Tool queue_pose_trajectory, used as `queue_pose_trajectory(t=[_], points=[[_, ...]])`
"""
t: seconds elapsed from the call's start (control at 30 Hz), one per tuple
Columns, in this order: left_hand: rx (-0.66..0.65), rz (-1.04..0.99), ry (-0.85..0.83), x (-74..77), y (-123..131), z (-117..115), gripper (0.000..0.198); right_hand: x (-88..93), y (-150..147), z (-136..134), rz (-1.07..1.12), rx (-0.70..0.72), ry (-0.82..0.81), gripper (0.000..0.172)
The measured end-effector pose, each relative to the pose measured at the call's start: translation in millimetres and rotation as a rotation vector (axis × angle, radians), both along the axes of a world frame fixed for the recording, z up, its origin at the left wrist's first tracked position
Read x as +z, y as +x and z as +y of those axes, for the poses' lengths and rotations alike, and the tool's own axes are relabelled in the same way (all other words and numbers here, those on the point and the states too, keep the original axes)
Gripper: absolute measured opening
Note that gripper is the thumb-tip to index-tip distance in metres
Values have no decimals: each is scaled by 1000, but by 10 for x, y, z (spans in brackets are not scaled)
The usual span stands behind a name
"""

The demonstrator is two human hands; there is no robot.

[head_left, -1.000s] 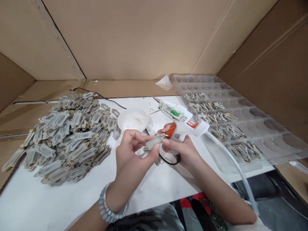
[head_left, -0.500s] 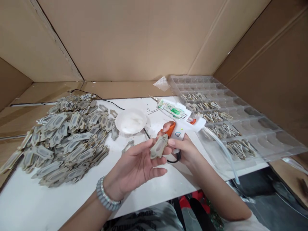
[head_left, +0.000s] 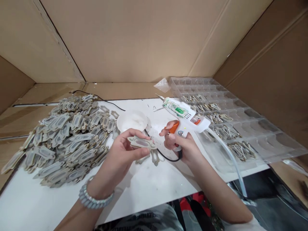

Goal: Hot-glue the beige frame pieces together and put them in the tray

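Note:
Between the thumb and fingers of my left hand (head_left: 120, 157) is a flat, grey-beige frame-shaped piece (head_left: 141, 143) with pointed ends and a long oval centre. My right hand (head_left: 179, 141) grips a white glue gun (head_left: 180, 110) by its handle, fingers at the orange trigger (head_left: 173, 127). The gun's metal nozzle points up and left, away from the held piece. Just below the held piece, similar loose pieces (head_left: 155, 158) lie on the white table, partly covered by my left hand. A white round dish (head_left: 132, 120) with whitish residue stands behind my left hand.
A large heap of similar frame-shaped pieces (head_left: 72, 141) covers the table's left side. On the right lies a clear compartment tray (head_left: 262, 128) with several groups of small metal clips (head_left: 223, 132). A clear glue stick (head_left: 228, 154) trails from the gun. Cardboard walls (head_left: 144, 41) enclose the table.
My left hand has moved left with the piece, away from my right hand, and turned it nearly level. The glue gun has shifted slightly right. Loose pieces below now show.

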State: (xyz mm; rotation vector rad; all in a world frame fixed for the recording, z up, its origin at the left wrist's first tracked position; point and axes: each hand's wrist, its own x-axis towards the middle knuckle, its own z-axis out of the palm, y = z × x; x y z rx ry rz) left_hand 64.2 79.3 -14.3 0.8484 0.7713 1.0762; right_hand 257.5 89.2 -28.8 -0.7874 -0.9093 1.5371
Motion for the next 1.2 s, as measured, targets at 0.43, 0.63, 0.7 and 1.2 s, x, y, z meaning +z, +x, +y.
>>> queue_pose_trajectory(t=[0.43,0.63,0.7,1.2], points=[[395,719,842,-199,86,-76,27,-57,-105,-28,-57,48,-77,39],[283,964,1147,-125,-18,-39,20,-56,-97,-12,-89,42,-97,38],[240,1022,1234,-102,-41,-36,16,-54,-101,-18,-88,43,-101,38],[595,1325,1503,303,-619,209,14,-88,54,-50,-396,48,168,29]])
